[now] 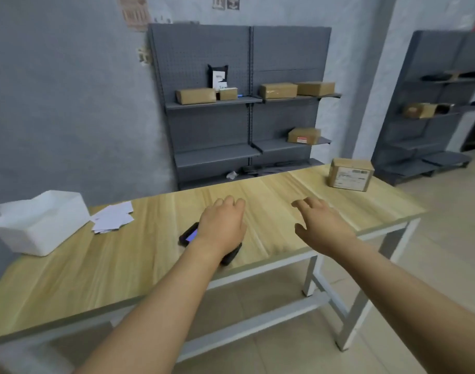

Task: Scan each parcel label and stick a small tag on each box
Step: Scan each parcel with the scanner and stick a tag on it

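Both my hands hover empty over the table (271, 190): left hand (221, 224) loosely curled above the scanner (189, 234) at centre, right hand (321, 225) spread. The labelled box (351, 175) waits upper right; I'd fetch it squarely, label up, beside the tags (113, 217).

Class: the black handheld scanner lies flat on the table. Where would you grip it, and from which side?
Probably grip the scanner across its narrow body below the lit screen, coming from above: it lies flat, screen up, partly hidden under the left hand and wrist, on the table.
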The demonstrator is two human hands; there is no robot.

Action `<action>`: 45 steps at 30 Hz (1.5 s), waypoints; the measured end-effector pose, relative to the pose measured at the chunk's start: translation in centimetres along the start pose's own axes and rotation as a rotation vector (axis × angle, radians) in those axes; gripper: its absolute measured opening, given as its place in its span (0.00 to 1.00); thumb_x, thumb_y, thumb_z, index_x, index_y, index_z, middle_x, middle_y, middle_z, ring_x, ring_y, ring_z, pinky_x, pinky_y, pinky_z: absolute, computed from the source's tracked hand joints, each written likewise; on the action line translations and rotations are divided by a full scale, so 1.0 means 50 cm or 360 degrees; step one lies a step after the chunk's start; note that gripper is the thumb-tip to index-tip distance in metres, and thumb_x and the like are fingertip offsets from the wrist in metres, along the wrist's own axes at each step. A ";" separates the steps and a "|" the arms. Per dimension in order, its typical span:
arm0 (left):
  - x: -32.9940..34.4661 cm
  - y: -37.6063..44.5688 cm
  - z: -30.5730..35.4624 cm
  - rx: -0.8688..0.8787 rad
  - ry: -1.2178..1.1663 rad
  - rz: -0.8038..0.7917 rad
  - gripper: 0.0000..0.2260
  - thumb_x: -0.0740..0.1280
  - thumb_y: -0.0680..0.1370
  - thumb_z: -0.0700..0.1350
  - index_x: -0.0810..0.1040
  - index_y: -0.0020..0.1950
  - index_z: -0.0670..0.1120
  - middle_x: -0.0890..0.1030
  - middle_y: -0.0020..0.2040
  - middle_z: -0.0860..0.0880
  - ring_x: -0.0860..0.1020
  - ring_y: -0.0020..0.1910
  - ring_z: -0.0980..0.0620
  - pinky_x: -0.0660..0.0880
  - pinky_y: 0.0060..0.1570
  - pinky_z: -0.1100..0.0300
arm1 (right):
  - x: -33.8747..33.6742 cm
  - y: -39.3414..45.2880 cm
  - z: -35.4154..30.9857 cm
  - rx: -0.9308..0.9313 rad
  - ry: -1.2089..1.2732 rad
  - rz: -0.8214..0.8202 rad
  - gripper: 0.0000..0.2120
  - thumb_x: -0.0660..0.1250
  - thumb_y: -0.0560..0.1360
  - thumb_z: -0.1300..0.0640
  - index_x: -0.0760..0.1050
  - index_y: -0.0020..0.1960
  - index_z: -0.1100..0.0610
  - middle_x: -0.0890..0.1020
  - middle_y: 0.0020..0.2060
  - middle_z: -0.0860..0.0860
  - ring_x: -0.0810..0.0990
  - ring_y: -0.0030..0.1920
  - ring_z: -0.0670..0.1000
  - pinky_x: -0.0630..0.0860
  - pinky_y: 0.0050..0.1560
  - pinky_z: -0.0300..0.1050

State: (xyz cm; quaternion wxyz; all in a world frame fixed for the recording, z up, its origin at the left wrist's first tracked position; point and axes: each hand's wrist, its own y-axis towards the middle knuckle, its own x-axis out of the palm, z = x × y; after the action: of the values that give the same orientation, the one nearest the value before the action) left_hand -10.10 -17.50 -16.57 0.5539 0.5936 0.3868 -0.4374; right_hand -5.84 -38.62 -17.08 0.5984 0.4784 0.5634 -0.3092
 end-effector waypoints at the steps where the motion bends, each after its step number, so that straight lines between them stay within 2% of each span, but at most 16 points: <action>1: 0.013 0.028 0.023 0.0034 -0.0017 -0.0015 0.16 0.57 0.78 0.44 0.69 0.66 0.45 0.73 0.59 0.46 0.72 0.57 0.45 0.70 0.49 0.53 | 0.001 0.004 0.035 0.0044 0.0006 -0.0001 0.25 0.61 0.77 0.51 0.62 0.73 0.51 0.69 0.67 0.52 0.68 0.65 0.54 0.71 0.60 0.49; 6: 0.083 0.181 0.129 0.0170 -0.0111 -0.0053 0.17 0.58 0.79 0.46 0.68 0.67 0.46 0.73 0.61 0.47 0.72 0.59 0.45 0.72 0.51 0.52 | 0.016 0.044 0.198 0.0238 0.0026 -0.0030 0.25 0.61 0.76 0.52 0.62 0.72 0.52 0.69 0.66 0.52 0.68 0.64 0.54 0.72 0.56 0.48; 10: 0.139 0.320 0.201 0.0241 -0.0175 -0.0084 0.17 0.59 0.78 0.46 0.68 0.67 0.46 0.73 0.62 0.46 0.71 0.60 0.45 0.72 0.53 0.51 | 0.022 0.106 0.314 0.0344 -0.0002 -0.0007 0.25 0.61 0.76 0.51 0.63 0.72 0.52 0.70 0.66 0.52 0.69 0.63 0.55 0.71 0.60 0.50; 16: 0.203 0.512 0.281 0.0268 -0.0287 -0.0195 0.19 0.60 0.78 0.47 0.67 0.69 0.47 0.72 0.64 0.47 0.71 0.62 0.45 0.73 0.55 0.50 | 0.032 0.211 0.467 0.0481 -0.0026 0.0030 0.25 0.61 0.75 0.51 0.63 0.71 0.53 0.71 0.65 0.53 0.70 0.62 0.56 0.71 0.59 0.50; 24: 0.302 0.682 0.341 0.0123 -0.0461 -0.0445 0.22 0.64 0.77 0.50 0.65 0.69 0.47 0.71 0.66 0.45 0.72 0.63 0.44 0.73 0.57 0.49 | 0.077 0.338 0.619 0.0555 0.0203 -0.0048 0.27 0.64 0.75 0.51 0.62 0.71 0.56 0.69 0.65 0.56 0.71 0.63 0.58 0.71 0.61 0.50; 27: 0.349 0.732 0.362 -0.0008 -0.0691 -0.0514 0.29 0.68 0.75 0.49 0.61 0.72 0.46 0.70 0.69 0.43 0.71 0.66 0.44 0.71 0.62 0.49 | 0.098 0.389 0.667 0.0541 0.0327 -0.0087 0.33 0.67 0.73 0.51 0.58 0.74 0.56 0.66 0.68 0.58 0.70 0.65 0.59 0.71 0.63 0.51; 29: 0.374 0.757 0.377 -0.0103 -0.0851 -0.0541 0.33 0.70 0.74 0.47 0.58 0.74 0.45 0.69 0.69 0.43 0.71 0.66 0.44 0.70 0.61 0.54 | 0.112 0.423 0.693 0.0518 0.0422 -0.0142 0.38 0.69 0.72 0.50 0.54 0.76 0.56 0.63 0.70 0.58 0.69 0.67 0.59 0.69 0.65 0.50; 32: 0.405 0.784 0.398 -0.0267 -0.1088 -0.0587 0.37 0.71 0.73 0.44 0.55 0.76 0.45 0.72 0.68 0.45 0.73 0.63 0.45 0.70 0.58 0.57 | 0.132 0.469 0.721 0.0463 0.0559 -0.0224 0.45 0.72 0.71 0.48 0.48 0.78 0.55 0.59 0.74 0.57 0.65 0.70 0.58 0.64 0.68 0.48; 35: 0.426 0.799 0.407 -0.0373 -0.1294 -0.0623 0.31 0.70 0.75 0.42 0.59 0.74 0.47 0.77 0.63 0.47 0.77 0.59 0.47 0.74 0.56 0.56 | 0.150 0.505 0.733 0.0394 0.0652 -0.0286 0.45 0.73 0.71 0.48 0.50 0.77 0.57 0.60 0.73 0.57 0.66 0.70 0.57 0.62 0.69 0.45; 37: 0.427 0.800 0.399 -0.0448 -0.1388 -0.0579 0.25 0.68 0.76 0.43 0.64 0.71 0.48 0.78 0.56 0.51 0.78 0.53 0.49 0.76 0.45 0.58 | 0.157 0.524 0.727 0.0369 0.0700 -0.0257 0.41 0.72 0.72 0.47 0.54 0.76 0.57 0.62 0.72 0.57 0.67 0.69 0.57 0.63 0.68 0.44; 40: 0.405 0.787 0.358 -0.0553 -0.1430 -0.0451 0.22 0.68 0.76 0.47 0.67 0.69 0.51 0.76 0.46 0.57 0.77 0.43 0.58 0.71 0.32 0.66 | 0.157 0.552 0.693 0.0337 0.0793 -0.0222 0.38 0.72 0.71 0.44 0.59 0.74 0.55 0.65 0.68 0.57 0.70 0.65 0.56 0.66 0.64 0.44; 42: 0.381 0.764 0.313 -0.0602 -0.1427 -0.0375 0.21 0.69 0.76 0.49 0.69 0.68 0.52 0.76 0.43 0.61 0.75 0.41 0.64 0.70 0.33 0.68 | 0.152 0.568 0.652 0.0285 0.0889 -0.0220 0.37 0.71 0.70 0.42 0.62 0.73 0.54 0.67 0.66 0.56 0.72 0.61 0.55 0.66 0.62 0.43; 45: 0.337 0.712 0.232 -0.0713 -0.1451 -0.0276 0.17 0.69 0.75 0.53 0.71 0.63 0.55 0.77 0.45 0.62 0.75 0.43 0.65 0.71 0.37 0.67 | 0.144 0.584 0.566 0.0212 0.1075 -0.0198 0.36 0.71 0.69 0.39 0.66 0.71 0.53 0.69 0.62 0.54 0.73 0.53 0.50 0.67 0.55 0.39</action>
State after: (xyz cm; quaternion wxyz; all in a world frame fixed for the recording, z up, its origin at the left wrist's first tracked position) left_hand 27.80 -32.58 -21.20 0.7414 0.1753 0.2380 -0.6025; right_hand 32.67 -53.21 -20.13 0.3257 0.5565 0.7362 -0.2053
